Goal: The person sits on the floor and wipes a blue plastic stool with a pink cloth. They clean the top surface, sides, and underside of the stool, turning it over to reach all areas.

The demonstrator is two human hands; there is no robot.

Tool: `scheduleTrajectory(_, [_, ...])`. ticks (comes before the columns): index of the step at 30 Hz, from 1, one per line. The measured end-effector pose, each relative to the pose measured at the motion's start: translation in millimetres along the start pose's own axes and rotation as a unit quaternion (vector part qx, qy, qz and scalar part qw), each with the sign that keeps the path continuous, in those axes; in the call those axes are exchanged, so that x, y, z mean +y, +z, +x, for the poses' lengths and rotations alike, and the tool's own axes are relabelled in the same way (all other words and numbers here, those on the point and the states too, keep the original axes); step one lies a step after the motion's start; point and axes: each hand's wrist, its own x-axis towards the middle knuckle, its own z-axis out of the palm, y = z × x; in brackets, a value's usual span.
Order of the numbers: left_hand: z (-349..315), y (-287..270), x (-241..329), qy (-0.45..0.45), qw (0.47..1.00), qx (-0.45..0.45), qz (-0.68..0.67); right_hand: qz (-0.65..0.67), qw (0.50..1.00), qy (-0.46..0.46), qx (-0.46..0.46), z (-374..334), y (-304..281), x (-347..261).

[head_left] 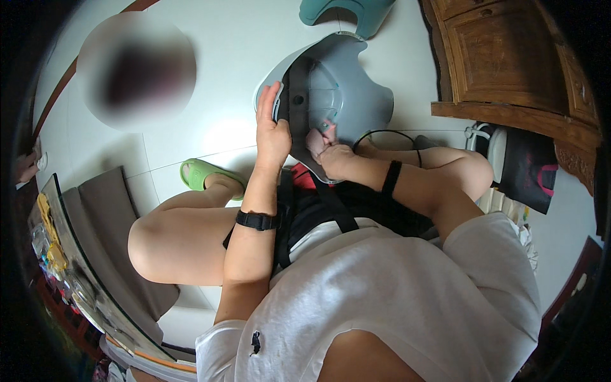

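Observation:
A grey-blue plastic stool [372, 95] lies tipped in front of my lap, its hollow inside towards me. A dark band [298, 83] with a round spot runs along its left inner side. My left hand [273, 130] holds the stool's left edge, fingers stretched along the outside and thumb near the rim. Inside the lower part of the stool, my right hand [334, 159] is closed, its fingers bent against the inner wall. Whatever lies in those fingers is too small and shaded to make out. Red fabric [303, 177] shows under the stool's near edge.
A teal plastic stool [369, 16] stands beyond the grey one. A carved wooden cabinet [509, 57] is at the far right, with a dark bag [525, 169] below it. At left are a glass-topped table [95, 274] and a grey cushion [121, 235]. My foot wears a green slipper [202, 175].

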Motion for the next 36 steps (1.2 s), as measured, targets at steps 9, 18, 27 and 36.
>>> scheduleTrajectory(9, [0.6, 0.2, 10.9, -0.02, 1.0, 0.005, 0.011, -0.084, 0.969, 0.098, 0.21, -68.9, -59.6, 105.6])
scheduleTrajectory(18, [-1.8, 4.4, 17.4, 0.004, 0.999, -0.001, 0.051, 0.144, 0.91, 0.016, 0.389, 10.5, -10.6, 94.5])
scheduleTrajectory(27, [-2.2, -5.3, 2.7, 0.011, 0.999, 0.0, 0.034, 0.056, 0.998, 0.0, 0.0, 24.5, -40.9, 66.2])
scheduleTrajectory(36, [1.4, 1.2, 7.3, 0.021, 0.999, -0.004, 0.032, 0.057, 0.998, -0.031, 0.023, 16.1, 11.7, 56.4])
